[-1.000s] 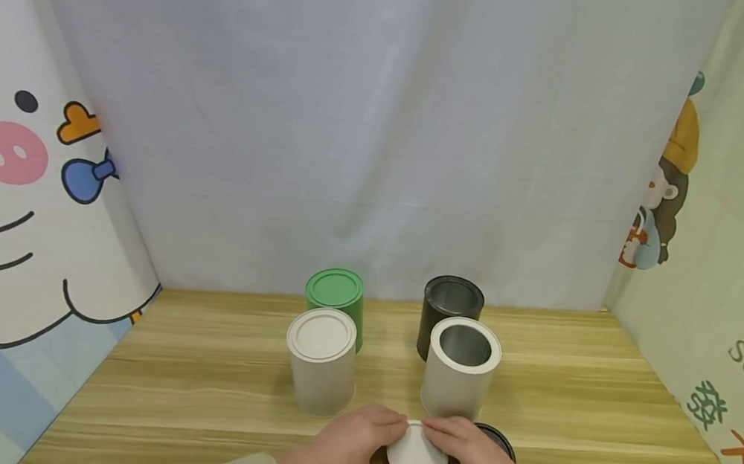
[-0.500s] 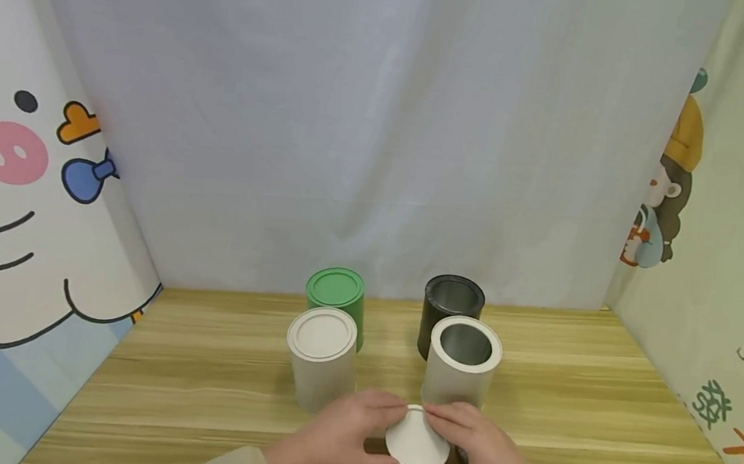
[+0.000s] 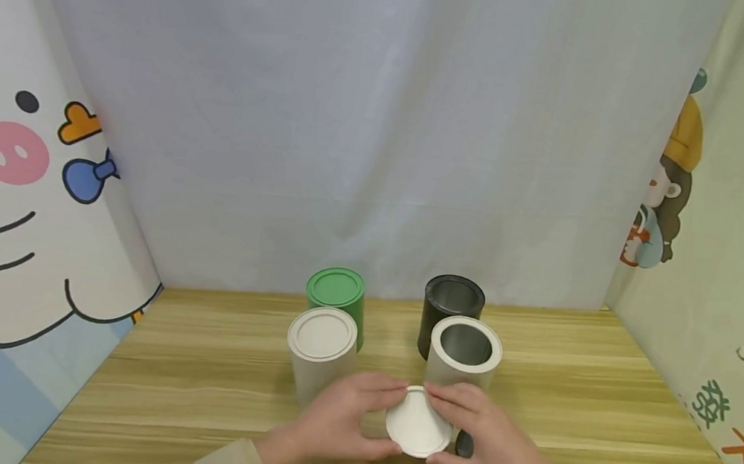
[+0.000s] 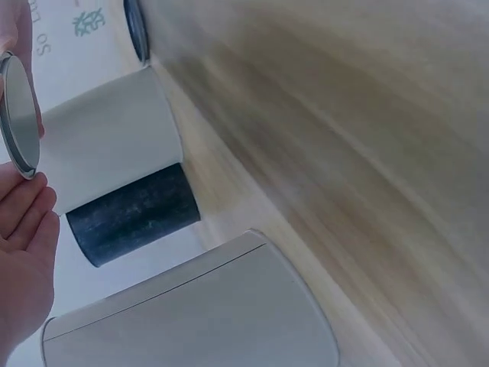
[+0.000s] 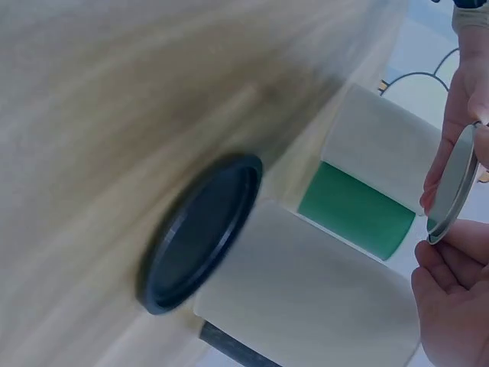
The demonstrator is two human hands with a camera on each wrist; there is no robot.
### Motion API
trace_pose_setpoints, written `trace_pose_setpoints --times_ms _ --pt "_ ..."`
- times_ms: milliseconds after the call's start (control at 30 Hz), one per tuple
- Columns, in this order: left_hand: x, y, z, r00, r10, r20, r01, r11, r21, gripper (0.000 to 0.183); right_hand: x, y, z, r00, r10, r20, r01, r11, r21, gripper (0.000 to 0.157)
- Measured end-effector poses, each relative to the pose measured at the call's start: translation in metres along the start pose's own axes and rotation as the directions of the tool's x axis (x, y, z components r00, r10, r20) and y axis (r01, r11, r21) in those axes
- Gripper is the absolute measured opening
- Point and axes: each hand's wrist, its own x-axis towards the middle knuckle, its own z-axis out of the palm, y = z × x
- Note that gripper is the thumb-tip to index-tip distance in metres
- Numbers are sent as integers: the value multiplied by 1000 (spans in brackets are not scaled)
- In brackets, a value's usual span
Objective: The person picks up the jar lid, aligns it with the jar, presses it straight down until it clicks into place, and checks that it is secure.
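A round white lid point(image 3: 418, 423) is held by its edge between both hands, above the table. The left hand point(image 3: 347, 420) pinches its left side with fingers and thumb, and the right hand point(image 3: 487, 437) pinches the right side. In both wrist views the lid point(image 4: 21, 115) shows its metallic underside, raised off the wood. Just beyond it stands the white can point(image 3: 475, 378) without a lid, its dark inside showing. A black lid point(image 5: 202, 233) lies on the table near that can; the right hand mostly hides it in the head view.
A white can point(image 3: 323, 336) with its lid on stands at the left, a green lidded can point(image 3: 336, 287) behind it. Behind the lidless white can is a black can point(image 3: 431, 329), also lidless. A grey-white cloth point(image 3: 382, 128) hangs at the table's back edge.
Both hands have moved forward and up with the white lid, closer to the lidless white can. The cans have stayed in place.
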Motion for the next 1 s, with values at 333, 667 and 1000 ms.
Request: trace_pose_setpoints --times_ms 333,667,1000 --pt "10 -3 -4 995 18 -97 -15 1000 25 67 15 6 -17 1000 -22 -1 22 1000 -5 65" --pt "24 0 -8 986 40 -160 -32 998 55 66 23 12 -29 999 -35 -8 36 999 29 64" --pt "37 1 -2 983 -16 -182 24 999 44 66 21 17 -40 998 53 26 -54 998 36 69"
